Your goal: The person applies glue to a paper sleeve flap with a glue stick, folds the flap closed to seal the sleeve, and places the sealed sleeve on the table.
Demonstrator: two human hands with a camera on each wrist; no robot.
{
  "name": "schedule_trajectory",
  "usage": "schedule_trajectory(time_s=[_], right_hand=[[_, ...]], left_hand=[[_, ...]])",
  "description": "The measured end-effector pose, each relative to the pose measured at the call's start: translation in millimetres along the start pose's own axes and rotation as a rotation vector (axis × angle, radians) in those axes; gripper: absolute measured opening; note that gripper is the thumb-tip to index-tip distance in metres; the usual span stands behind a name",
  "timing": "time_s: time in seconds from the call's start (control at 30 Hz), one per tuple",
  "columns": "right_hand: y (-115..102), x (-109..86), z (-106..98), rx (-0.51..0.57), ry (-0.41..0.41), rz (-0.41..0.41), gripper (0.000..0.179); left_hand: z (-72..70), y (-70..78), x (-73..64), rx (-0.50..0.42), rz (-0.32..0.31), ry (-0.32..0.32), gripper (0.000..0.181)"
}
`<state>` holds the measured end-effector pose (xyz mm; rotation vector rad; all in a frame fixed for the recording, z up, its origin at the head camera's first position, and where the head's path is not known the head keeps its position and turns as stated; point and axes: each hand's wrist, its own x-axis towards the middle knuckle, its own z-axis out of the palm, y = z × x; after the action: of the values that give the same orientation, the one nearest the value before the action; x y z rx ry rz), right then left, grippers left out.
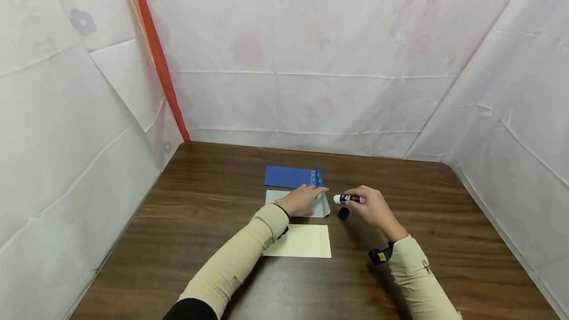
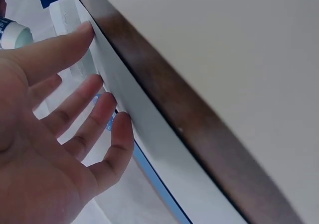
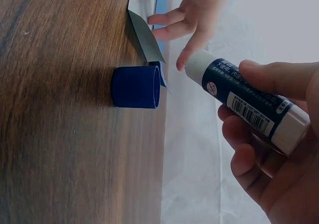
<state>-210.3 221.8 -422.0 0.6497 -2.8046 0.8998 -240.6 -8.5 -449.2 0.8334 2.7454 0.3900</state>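
Note:
My right hand (image 1: 373, 207) holds a glue stick (image 1: 349, 199) between thumb and fingers, its white end pointing left and uncapped. Beneath it the dark blue cap (image 3: 135, 87) stands on the table. With fingertips down, my left hand (image 1: 304, 199) rests on a pale grey-green envelope (image 1: 276, 195) whose flap (image 3: 145, 36) is lifted at the right end. In the left wrist view the fingers (image 2: 122, 129) are spread and loosely bent against the paper. Part of the envelope is hidden under this hand.
Behind the pale envelope lies a blue envelope (image 1: 289, 176) with light markings near its right end. A cream envelope (image 1: 304, 241) lies in front, partly covered by the left sleeve. White sheeting (image 1: 284, 53) surrounds the dark wooden table (image 1: 200, 221) at the back and sides.

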Motion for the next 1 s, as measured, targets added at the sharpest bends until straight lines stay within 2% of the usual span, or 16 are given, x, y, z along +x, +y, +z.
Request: schedule_trajectory(time_s=[0.57,1.0], right_hand=[[3.0,1.8,-1.2,0.012,0.007,0.011,0.023],[2.2,3.7,-1.5,0.024,0.025,0.005,0.022]], left_hand=[[-6.3,5.3,-0.3,0.069,-0.015,-0.023,0.066],[-4.7,0.6,0.5,0.040,-0.019,0.003,0.060]])
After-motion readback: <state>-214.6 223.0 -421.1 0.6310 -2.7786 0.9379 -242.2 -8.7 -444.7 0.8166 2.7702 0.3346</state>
